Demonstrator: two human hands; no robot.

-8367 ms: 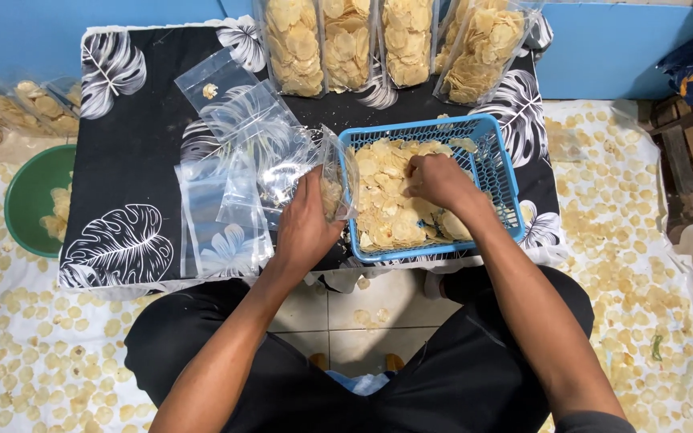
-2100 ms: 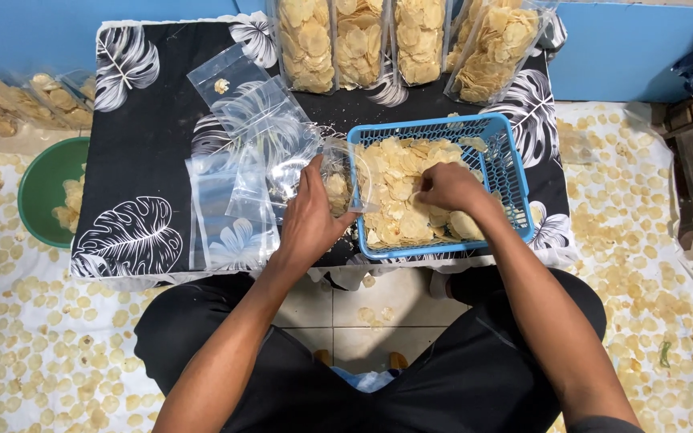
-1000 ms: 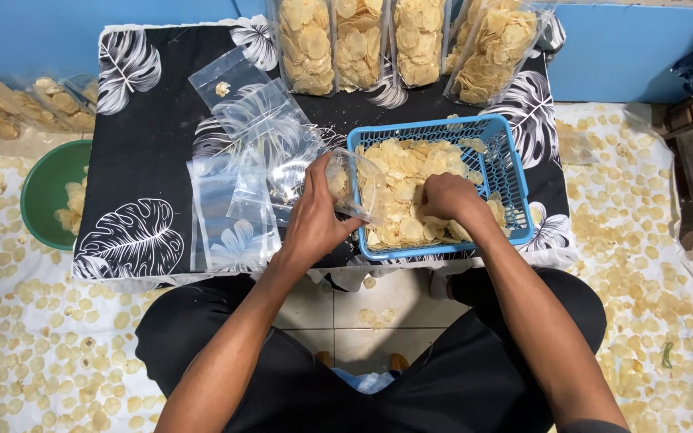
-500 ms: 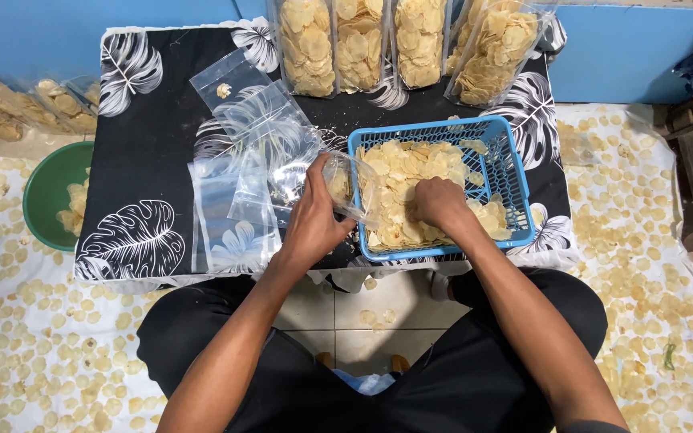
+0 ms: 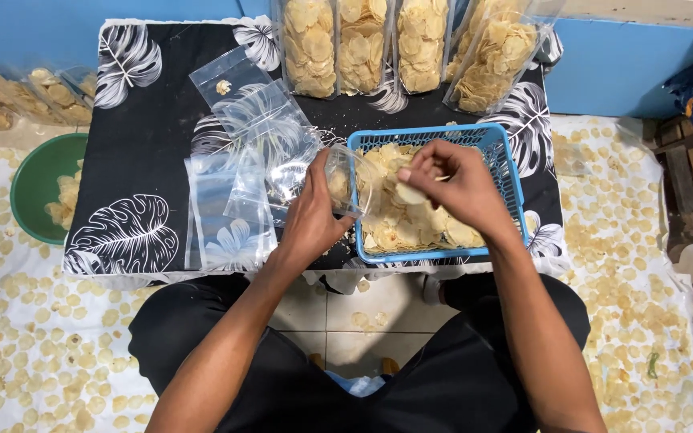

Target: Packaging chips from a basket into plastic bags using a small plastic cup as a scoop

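Left hand [image 5: 314,218] gripping clear bag [image 5: 345,180], right hand [image 5: 452,186] fingers pinching chips [image 5: 411,192]

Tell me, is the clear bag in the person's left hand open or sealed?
Open. The left hand holds the clear bag with its mouth gaping toward the blue basket, some chips already inside.

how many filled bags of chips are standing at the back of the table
4. Clear plastic bags packed with pale round chips stand in a row along the far edge of the black leaf-print table: left, second, third, and the rightmost, leaning. More could lie beyond the frame.
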